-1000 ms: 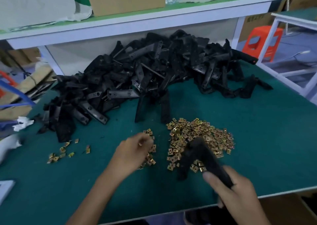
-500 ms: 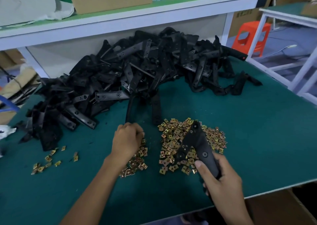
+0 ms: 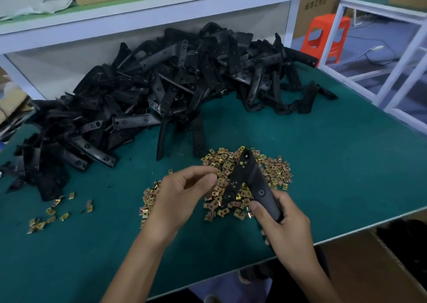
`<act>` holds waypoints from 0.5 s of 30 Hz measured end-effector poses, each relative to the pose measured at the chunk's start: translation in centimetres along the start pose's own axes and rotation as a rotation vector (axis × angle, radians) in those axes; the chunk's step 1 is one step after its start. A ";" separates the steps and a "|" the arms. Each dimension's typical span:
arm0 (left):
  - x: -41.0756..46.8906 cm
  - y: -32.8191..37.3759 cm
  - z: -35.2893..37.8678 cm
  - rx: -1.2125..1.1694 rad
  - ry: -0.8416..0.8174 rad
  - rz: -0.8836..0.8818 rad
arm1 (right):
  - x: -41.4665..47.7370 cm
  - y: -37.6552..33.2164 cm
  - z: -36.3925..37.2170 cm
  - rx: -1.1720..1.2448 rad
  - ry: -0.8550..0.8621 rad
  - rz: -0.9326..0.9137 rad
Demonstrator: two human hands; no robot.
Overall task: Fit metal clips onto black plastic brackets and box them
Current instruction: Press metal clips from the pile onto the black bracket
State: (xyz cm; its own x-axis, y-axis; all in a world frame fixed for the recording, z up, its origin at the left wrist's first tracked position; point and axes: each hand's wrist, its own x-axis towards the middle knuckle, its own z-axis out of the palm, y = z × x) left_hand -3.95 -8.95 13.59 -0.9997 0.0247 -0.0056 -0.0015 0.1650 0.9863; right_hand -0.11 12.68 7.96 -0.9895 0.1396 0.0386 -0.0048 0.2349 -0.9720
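My right hand (image 3: 284,219) grips the lower end of a black V-shaped plastic bracket (image 3: 247,178), whose tip points away over a heap of small gold metal clips (image 3: 275,171). My left hand (image 3: 182,194) hovers just left of the bracket with fingers curled and thumb and forefinger close together; whether a clip sits between them is not visible. A smaller heap of clips (image 3: 150,198) lies under the left hand. A big pile of black brackets (image 3: 161,90) fills the back of the green table (image 3: 346,164).
A few stray clips (image 3: 50,212) lie at the left front. A white shelf (image 3: 161,9) with a cardboard box runs above the pile. An orange stool (image 3: 325,34) and a white frame table stand to the right. A cardboard box (image 3: 374,268) sits below the table's front edge.
My left hand has lifted off the small clip heap and moved right toward the bracket. My right hand has raised the bracket more upright over the big clip heap.
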 end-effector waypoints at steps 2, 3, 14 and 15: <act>-0.2 -0.2 0.4 -0.027 0.003 -0.011 | 0.0 0.3 0.0 -0.012 -0.004 -0.005; -0.3 -0.2 0.6 -0.037 -0.002 -0.024 | 0.0 0.3 -0.1 -0.015 -0.006 -0.008; -0.7 0.4 1.4 -0.064 -0.015 -0.047 | 0.1 0.9 -0.1 -0.027 -0.020 -0.022; -0.8 0.5 1.5 -0.071 -0.032 -0.051 | 0.1 0.9 -0.1 -0.028 -0.023 -0.021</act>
State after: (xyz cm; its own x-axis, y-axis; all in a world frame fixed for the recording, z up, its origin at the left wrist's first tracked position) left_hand -3.16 -7.40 13.83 -0.9969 0.0498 -0.0603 -0.0553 0.0965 0.9938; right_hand -0.19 13.04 7.15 -0.9922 0.1126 0.0537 -0.0221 0.2649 -0.9640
